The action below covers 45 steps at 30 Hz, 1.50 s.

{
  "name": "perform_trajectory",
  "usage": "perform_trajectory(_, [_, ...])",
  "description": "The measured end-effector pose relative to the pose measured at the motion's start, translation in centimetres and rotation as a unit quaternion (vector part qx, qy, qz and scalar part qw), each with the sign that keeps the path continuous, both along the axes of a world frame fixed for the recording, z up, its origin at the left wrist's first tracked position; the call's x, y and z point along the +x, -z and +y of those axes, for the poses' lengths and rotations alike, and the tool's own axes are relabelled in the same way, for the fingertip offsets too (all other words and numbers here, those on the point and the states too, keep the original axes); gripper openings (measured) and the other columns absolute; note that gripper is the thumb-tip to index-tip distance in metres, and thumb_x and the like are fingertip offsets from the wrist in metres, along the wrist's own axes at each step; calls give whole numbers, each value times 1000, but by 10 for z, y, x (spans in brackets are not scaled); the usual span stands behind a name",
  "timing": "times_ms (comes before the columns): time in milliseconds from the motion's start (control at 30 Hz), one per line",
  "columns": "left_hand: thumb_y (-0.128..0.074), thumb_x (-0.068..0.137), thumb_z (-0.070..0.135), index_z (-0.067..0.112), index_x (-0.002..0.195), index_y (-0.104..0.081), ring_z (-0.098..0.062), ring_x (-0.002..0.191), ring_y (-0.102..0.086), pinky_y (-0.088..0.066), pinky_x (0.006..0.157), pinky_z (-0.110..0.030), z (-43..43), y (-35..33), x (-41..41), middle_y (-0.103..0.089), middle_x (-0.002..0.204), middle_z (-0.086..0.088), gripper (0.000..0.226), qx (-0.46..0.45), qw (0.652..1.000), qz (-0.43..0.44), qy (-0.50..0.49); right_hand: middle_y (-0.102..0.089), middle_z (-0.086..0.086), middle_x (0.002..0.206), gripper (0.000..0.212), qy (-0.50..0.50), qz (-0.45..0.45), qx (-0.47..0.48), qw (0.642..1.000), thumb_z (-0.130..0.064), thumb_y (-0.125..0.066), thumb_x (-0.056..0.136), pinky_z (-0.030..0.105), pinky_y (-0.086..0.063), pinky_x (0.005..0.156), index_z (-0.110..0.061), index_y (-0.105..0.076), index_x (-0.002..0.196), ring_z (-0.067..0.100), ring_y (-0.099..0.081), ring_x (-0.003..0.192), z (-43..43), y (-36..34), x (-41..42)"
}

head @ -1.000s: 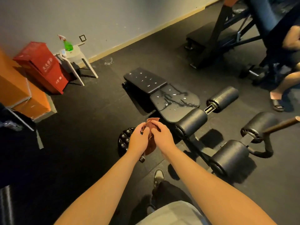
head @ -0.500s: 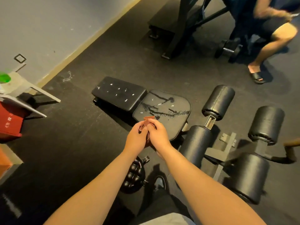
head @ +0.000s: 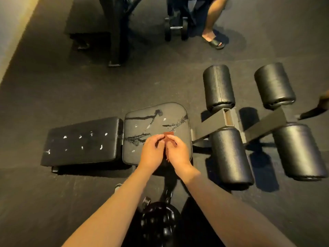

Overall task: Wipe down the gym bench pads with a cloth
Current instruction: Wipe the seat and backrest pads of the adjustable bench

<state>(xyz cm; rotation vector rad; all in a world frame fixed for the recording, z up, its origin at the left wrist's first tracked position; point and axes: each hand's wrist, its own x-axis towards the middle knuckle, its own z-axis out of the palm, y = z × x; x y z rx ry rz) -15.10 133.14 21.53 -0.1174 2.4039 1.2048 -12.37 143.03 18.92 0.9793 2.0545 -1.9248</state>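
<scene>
A black gym bench lies low on the floor. Its seat pad carries wet streaks and droplets, and the longer back pad to its left has scattered droplets. Over the seat pad's near right part, my left hand and my right hand are together, both pinching a small reddish-brown cloth bunched between them. Only its top edge shows above my fingers. Four black roller pads, among them one just right of my hands, stand on the bench's metal frame.
A dark round adjuster knob sits near my feet. Another black machine frame and a dumbbell stand at the top. Another person's leg and sandalled foot are beside them. A pale wall runs along the upper left.
My view has swung to the right and downward, so the bench now lies straight below me. My hands, still together on the cloth, now hover over the seat pad.
</scene>
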Motion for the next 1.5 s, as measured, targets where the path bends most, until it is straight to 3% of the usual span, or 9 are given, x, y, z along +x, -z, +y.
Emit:
perform_trajectory(200, [-47,104,17,20,131,-63,-6,110,-56,-39,82,-4,4,85,-55,-62,121,12,31,20,996,-4,85,-63,1,121,31,110,-3,26,994,-13,-49,101,20,-56,63,-26,-64,125,15,-67,95,3,88,-43])
perform_trajectory(400, [-40,100,37,34,129,-62,-6,116,-57,-49,102,-38,34,177,-83,-64,127,12,37,5,989,16,147,-53,2,132,34,87,33,136,986,-9,-50,99,37,-49,103,-16,-63,130,19,-59,116,28,163,-64])
perform_trajectory(533, [-43,105,22,19,139,-59,-17,127,-54,-41,109,-30,52,204,-97,-61,138,0,38,-3,985,50,166,-40,0,144,38,100,68,251,961,-7,-43,101,0,-26,99,-16,-58,135,14,-43,131,56,193,-75])
perform_trajectory(700, [-40,107,21,13,147,-50,-18,143,-40,-26,118,-27,74,237,-121,-47,152,-5,41,-33,965,120,230,-22,-2,162,48,-31,49,352,934,-19,-39,102,36,-18,123,-22,-41,150,19,-12,150,73,248,-85])
perform_trajectory(867, [-40,106,22,14,142,-55,-25,141,-42,-32,116,-35,89,269,-154,-50,150,-8,39,-55,949,181,251,-37,4,154,53,-8,115,364,924,-3,-44,96,29,-23,118,-17,-47,147,22,-30,141,103,276,-122])
perform_trajectory(967, [-37,105,23,20,122,-63,-28,112,-55,-47,88,-42,93,279,-162,-67,118,-2,31,-69,938,238,242,-42,0,149,49,-14,108,327,939,-10,-41,98,35,-36,112,-23,-50,144,24,-44,130,121,279,-164])
perform_trajectory(1100, [-35,105,30,27,110,-61,-23,95,-53,-44,67,-39,99,286,-160,-66,97,4,27,-100,928,287,218,-40,-8,148,40,-50,74,342,935,-27,-37,100,41,-43,103,-35,-52,137,24,-51,123,131,279,-176])
perform_trajectory(1267, [-37,105,34,25,120,-61,-24,109,-54,-50,78,-41,97,296,-148,-62,134,3,30,-112,921,313,205,-46,-2,142,36,-29,132,380,915,-23,-44,100,38,-46,99,-28,-56,135,21,-53,122,125,293,-123])
perform_trajectory(1500, [-25,103,39,32,109,-58,-16,96,-51,-49,66,-41,101,297,-155,-64,94,10,34,-118,918,326,191,-43,-2,146,39,-79,116,374,917,-20,-40,101,38,-37,107,-28,-57,136,23,-45,130,138,289,-191])
